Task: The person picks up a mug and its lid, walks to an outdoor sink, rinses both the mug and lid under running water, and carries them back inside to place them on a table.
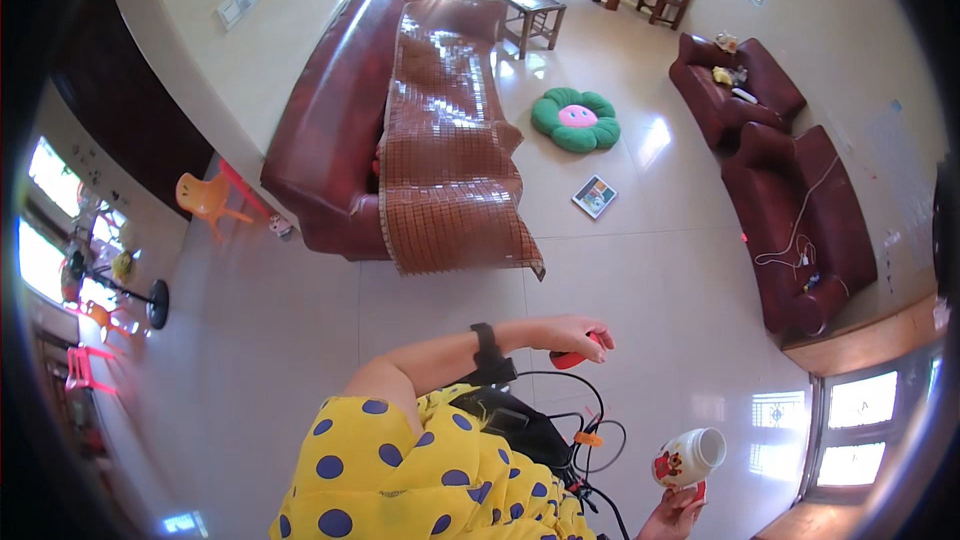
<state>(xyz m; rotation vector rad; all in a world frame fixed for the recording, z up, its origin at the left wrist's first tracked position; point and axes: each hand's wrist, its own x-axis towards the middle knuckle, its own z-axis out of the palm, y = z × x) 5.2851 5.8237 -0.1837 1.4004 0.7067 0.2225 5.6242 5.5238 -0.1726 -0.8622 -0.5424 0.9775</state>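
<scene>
My right hand (672,517), low in the head view, grips a white mug (690,458) with a red cartoon print. A bit of red, perhaps its handle, shows by the fingers. The mug is tilted, its open mouth toward the upper right; what is inside cannot be made out. Farther forward, my left hand (584,332) is closed on a red, rounded object (574,358), possibly a lid, partly covered by the fingers. A black band (487,350) circles the left wrist. The two hands are apart.
Black cables (603,410) hang at my body between the hands. A maroon sofa (330,130) with a brown tile mat (450,190) stands ahead left, maroon armchairs (790,210) at right. A green flower cushion (590,135) and a picture tablet or book (595,197) lie on the floor.
</scene>
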